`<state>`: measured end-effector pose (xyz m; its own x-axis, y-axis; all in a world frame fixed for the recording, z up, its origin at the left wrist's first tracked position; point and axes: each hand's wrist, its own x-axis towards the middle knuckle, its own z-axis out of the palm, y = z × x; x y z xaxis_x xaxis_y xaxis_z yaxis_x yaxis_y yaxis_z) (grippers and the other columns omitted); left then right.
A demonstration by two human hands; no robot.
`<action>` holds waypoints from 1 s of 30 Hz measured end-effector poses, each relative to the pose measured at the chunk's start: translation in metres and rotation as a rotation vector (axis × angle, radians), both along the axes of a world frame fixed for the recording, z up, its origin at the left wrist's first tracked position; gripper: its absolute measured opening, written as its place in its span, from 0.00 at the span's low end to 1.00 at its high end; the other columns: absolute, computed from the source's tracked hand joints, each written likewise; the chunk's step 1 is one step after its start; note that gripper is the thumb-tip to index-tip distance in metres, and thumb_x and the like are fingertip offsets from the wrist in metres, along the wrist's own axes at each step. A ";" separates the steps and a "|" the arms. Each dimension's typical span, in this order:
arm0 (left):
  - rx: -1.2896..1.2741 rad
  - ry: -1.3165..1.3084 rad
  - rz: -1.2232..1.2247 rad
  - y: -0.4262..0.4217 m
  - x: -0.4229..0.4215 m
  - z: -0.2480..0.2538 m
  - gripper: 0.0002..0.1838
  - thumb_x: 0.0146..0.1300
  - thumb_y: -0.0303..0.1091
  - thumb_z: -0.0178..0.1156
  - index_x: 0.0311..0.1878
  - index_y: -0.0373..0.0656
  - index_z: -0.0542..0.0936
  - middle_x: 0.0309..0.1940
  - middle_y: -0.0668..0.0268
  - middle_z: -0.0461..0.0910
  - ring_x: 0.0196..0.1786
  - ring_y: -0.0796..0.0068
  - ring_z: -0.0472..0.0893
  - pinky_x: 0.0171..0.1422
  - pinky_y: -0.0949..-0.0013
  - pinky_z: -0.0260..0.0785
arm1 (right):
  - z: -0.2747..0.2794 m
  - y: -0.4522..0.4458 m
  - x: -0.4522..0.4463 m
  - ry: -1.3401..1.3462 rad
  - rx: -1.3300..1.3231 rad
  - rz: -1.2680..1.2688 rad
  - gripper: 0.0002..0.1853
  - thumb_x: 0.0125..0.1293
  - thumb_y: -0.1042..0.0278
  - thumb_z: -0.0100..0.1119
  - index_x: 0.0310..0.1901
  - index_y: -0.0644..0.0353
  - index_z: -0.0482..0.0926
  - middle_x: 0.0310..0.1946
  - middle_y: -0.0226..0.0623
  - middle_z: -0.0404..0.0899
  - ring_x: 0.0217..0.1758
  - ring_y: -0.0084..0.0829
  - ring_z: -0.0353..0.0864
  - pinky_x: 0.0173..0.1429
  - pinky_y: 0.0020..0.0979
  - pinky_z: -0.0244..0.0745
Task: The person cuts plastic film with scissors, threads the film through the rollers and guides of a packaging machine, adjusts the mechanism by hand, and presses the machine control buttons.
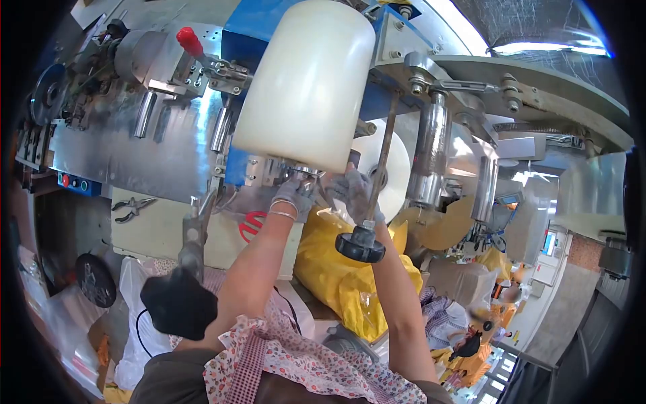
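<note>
Your big, cream-colored film roll is in the machine, high up and near the middle of your view. Its flat end faces down toward you, and a shiny metal shaft end sticks out of it.

Your left grip, in a thin gray glove, is up at this metal part. The fingers bend around it, but you can't see all of them, so I cannot tell if they are clenched on it. Your right grip, gloved too, is beside it, under the right side of the roll's low edge. Its fingers point up, and I cannot tell if they grasp anything or just touch the edge.

Behind your right grip is a round white roll standing on its side. A long thin rod comes down in front of it, with a round black knob at the bottom. A shiny metal roller is farther right.

Under your hands sits a crinkly yellow bag. To the left, pliers lie on the pale counter. A black star-shaped knob is close to your left arm. Far to the right, another person wears checked clothes.
</note>
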<state>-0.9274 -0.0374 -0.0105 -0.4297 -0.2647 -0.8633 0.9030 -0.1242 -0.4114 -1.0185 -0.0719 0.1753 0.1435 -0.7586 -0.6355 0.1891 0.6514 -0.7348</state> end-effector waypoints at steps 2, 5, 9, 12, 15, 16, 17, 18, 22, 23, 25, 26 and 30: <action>-0.087 0.081 -0.101 -0.003 -0.011 -0.013 0.11 0.67 0.33 0.44 0.45 0.42 0.75 0.44 0.64 0.80 0.51 0.65 0.77 0.58 0.60 0.68 | -0.018 -0.009 -0.008 0.082 -0.051 0.032 0.15 0.68 0.54 0.51 0.41 0.60 0.72 0.35 0.35 0.79 0.35 0.31 0.81 0.41 0.32 0.78; 0.079 0.120 -0.076 -0.020 -0.004 0.047 0.11 0.67 0.32 0.44 0.45 0.42 0.76 0.44 0.64 0.80 0.51 0.64 0.78 0.60 0.57 0.67 | -0.027 -0.020 -0.019 0.247 -0.285 0.195 0.19 0.66 0.50 0.52 0.42 0.60 0.72 0.35 0.38 0.79 0.37 0.31 0.81 0.41 0.28 0.77; 0.002 0.049 0.010 -0.025 -0.018 0.029 0.11 0.67 0.33 0.45 0.45 0.42 0.76 0.43 0.64 0.80 0.51 0.65 0.78 0.59 0.58 0.67 | 0.006 -0.030 -0.003 0.387 -0.196 0.231 0.22 0.66 0.49 0.51 0.48 0.62 0.71 0.42 0.42 0.78 0.43 0.32 0.80 0.45 0.30 0.74; -0.057 -0.014 0.043 -0.020 -0.015 0.017 0.11 0.67 0.33 0.45 0.45 0.41 0.76 0.43 0.64 0.80 0.51 0.65 0.78 0.59 0.59 0.67 | 0.037 -0.035 0.030 0.232 -0.119 -0.011 0.25 0.67 0.49 0.49 0.55 0.63 0.69 0.51 0.46 0.74 0.54 0.36 0.75 0.56 0.36 0.70; -0.104 -0.063 0.039 -0.015 -0.009 0.012 0.11 0.67 0.33 0.45 0.46 0.41 0.76 0.43 0.64 0.80 0.50 0.66 0.78 0.59 0.60 0.67 | -0.029 -0.052 -0.010 0.000 -0.165 0.110 0.27 0.67 0.49 0.47 0.58 0.64 0.66 0.55 0.47 0.71 0.60 0.38 0.70 0.61 0.40 0.66; -0.121 -0.082 0.030 -0.013 -0.005 0.012 0.11 0.67 0.33 0.46 0.46 0.41 0.76 0.43 0.64 0.80 0.50 0.66 0.78 0.59 0.60 0.67 | -0.031 -0.051 -0.018 0.003 -0.159 0.107 0.27 0.67 0.49 0.47 0.58 0.64 0.66 0.55 0.47 0.71 0.60 0.38 0.70 0.61 0.40 0.66; -0.141 -0.106 0.014 -0.011 -0.001 0.013 0.11 0.67 0.33 0.46 0.46 0.41 0.76 0.43 0.64 0.80 0.50 0.66 0.78 0.59 0.60 0.67 | -0.031 -0.046 -0.027 -0.123 -0.146 0.065 0.27 0.68 0.50 0.46 0.59 0.64 0.66 0.55 0.48 0.71 0.59 0.38 0.71 0.61 0.40 0.67; -0.159 -0.131 0.001 -0.009 0.004 0.013 0.11 0.67 0.33 0.46 0.46 0.41 0.76 0.43 0.64 0.80 0.50 0.66 0.78 0.59 0.61 0.67 | -0.025 -0.043 -0.032 -0.250 -0.133 0.024 0.27 0.68 0.50 0.45 0.59 0.64 0.65 0.55 0.48 0.71 0.58 0.39 0.72 0.61 0.40 0.68; -0.236 -0.222 -0.050 -0.006 0.026 0.027 0.11 0.67 0.33 0.46 0.46 0.41 0.76 0.43 0.64 0.80 0.50 0.67 0.78 0.59 0.61 0.67 | 0.034 -0.030 -0.048 0.221 -0.216 0.071 0.27 0.68 0.52 0.44 0.61 0.65 0.63 0.55 0.50 0.71 0.57 0.41 0.73 0.59 0.37 0.70; -0.250 -0.247 -0.062 -0.003 0.025 0.020 0.11 0.67 0.33 0.46 0.46 0.41 0.76 0.43 0.64 0.80 0.50 0.67 0.78 0.59 0.62 0.67 | 0.045 -0.026 -0.053 0.136 -0.271 -0.034 0.22 0.69 0.55 0.45 0.54 0.66 0.68 0.48 0.45 0.75 0.47 0.34 0.77 0.50 0.32 0.74; -0.289 -0.307 -0.099 -0.003 0.032 0.023 0.11 0.67 0.33 0.47 0.46 0.41 0.76 0.43 0.64 0.80 0.50 0.67 0.78 0.59 0.62 0.67 | 0.065 -0.023 -0.057 0.047 -0.317 -0.153 0.18 0.70 0.58 0.46 0.48 0.67 0.73 0.41 0.40 0.80 0.38 0.27 0.80 0.42 0.28 0.78; -0.308 -0.335 -0.116 -0.004 0.036 0.025 0.11 0.67 0.33 0.47 0.46 0.41 0.76 0.43 0.64 0.80 0.50 0.67 0.78 0.59 0.62 0.67 | 0.076 -0.025 -0.056 0.105 -0.271 -0.206 0.19 0.70 0.57 0.47 0.49 0.67 0.72 0.41 0.42 0.80 0.39 0.29 0.81 0.42 0.29 0.78; -0.365 -0.427 -0.152 -0.005 0.052 0.037 0.12 0.67 0.33 0.47 0.47 0.40 0.76 0.43 0.64 0.80 0.49 0.68 0.78 0.58 0.63 0.67 | 0.073 -0.028 -0.063 0.204 -0.249 -0.143 0.21 0.69 0.54 0.47 0.51 0.67 0.70 0.42 0.45 0.80 0.42 0.33 0.82 0.44 0.30 0.78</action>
<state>-0.8754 -0.0422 0.0268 -0.1198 -0.5404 -0.8328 0.9403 -0.3308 0.0794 -1.0817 -0.1000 0.2482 -0.0860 -0.8972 -0.4332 0.0983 0.4251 -0.8998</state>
